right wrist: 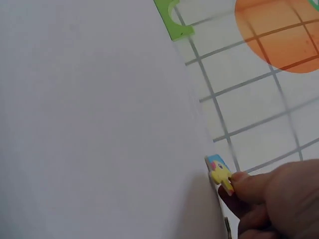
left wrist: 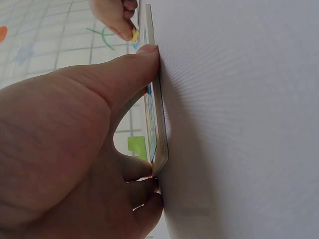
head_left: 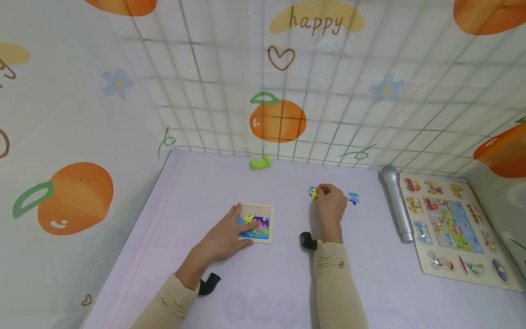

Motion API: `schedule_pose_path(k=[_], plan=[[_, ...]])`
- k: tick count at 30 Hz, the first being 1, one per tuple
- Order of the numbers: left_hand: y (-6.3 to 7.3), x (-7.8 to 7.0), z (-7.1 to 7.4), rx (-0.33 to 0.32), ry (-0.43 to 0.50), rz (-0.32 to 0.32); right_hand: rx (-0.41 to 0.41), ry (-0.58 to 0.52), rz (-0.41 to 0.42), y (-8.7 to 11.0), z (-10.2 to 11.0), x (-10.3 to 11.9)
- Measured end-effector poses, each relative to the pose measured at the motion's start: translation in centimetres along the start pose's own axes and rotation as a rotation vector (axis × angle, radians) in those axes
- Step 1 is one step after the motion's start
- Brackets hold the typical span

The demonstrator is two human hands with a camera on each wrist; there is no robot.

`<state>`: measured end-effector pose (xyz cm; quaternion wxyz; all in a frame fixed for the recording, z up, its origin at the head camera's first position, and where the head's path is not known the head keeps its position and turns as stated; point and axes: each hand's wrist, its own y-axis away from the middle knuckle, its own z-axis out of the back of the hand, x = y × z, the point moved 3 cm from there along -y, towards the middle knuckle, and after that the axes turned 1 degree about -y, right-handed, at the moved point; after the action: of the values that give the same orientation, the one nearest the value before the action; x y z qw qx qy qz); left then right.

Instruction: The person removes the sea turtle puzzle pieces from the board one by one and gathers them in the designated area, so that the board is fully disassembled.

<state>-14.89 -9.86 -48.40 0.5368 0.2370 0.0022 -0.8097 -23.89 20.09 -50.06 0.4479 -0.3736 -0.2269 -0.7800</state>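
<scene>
In the head view, my left hand (head_left: 223, 233) lies over the left side of a small wooden jigsaw board (head_left: 266, 209). Its index finger stretches across the colourful pieces, the thumb is at the near edge, and other fingertips touch the left side. The board's upper part shows bare wood. Further right, my right hand (head_left: 332, 203) pinches a yellow-and-blue puzzle piece (head_left: 313, 193) between thumb and fingers, as the right wrist view also shows. A second blue puzzle piece (head_left: 353, 198) lies just right of that hand.
A green block with a curved notch (head_left: 260, 163) stands near the back edge. On the right, a silver microphone (head_left: 397, 203) lies beside a large wooden puzzle board (head_left: 431, 269) with vehicle pictures. Black curved objects (head_left: 308, 241) sit at both wrists. A patterned cloth hangs over a wire grid behind.
</scene>
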Motion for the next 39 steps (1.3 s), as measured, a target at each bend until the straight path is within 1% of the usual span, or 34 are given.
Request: schedule_pose_path(k=[11, 18, 21, 26, 29, 39], plan=[[0.1, 0.0, 0.0, 0.003, 0.007, 0.016, -0.028, -0.013, 0.014, -0.2, 0.0, -0.4], [0.2, -0.2, 0.2, 0.002, 0.0, 0.011, -0.037, 0.003, 0.05, -0.1, 0.1, -0.3], [0.1, -0.3, 0.2, 0.003, -0.002, 0.011, -0.015, 0.012, 0.068, 0.2, 0.0, 0.1], [0.1, -0.3, 0.2, 0.004, -0.002, 0.008, 0.035, 0.068, 0.068, 0.7, -0.3, 0.5], [0.1, -0.3, 0.2, 0.003, -0.002, 0.01, 0.045, 0.1, 0.072, 0.8, -0.5, 0.6], [0.2, -0.3, 0.1, -0.001, -0.004, 0.01, 0.074, 0.146, 0.155, 1.3, -0.3, 0.8]])
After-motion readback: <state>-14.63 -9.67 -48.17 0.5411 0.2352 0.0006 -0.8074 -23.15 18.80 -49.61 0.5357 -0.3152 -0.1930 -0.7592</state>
